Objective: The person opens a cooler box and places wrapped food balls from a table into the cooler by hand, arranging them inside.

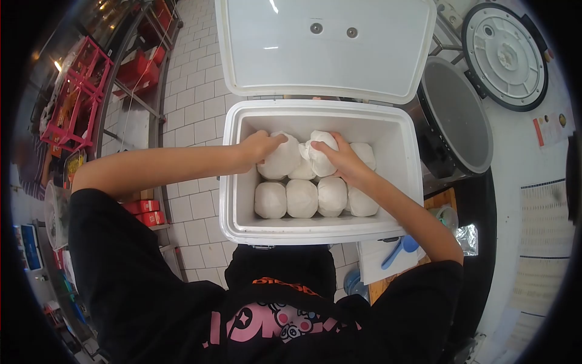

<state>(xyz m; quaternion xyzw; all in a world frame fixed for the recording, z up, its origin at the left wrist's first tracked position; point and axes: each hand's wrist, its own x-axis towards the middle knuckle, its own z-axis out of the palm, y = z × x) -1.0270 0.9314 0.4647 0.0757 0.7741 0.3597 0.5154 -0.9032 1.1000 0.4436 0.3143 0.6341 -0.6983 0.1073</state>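
An open white cooler box holds several round, white-wrapped bundles, with a row of them along its near side, such as the bundle at the near left. At the back left of the box, my left hand is closed on a white bundle. My right hand grips another white bundle just to the right of it. Between the two, white wrapping is bunched up. Some bundles behind and under my hands are partly hidden.
The cooler's raised lid stands behind the box. At the right are a large open pot, its round lid and a blue scoop. Red crates fill shelving at the left, beside a tiled floor.
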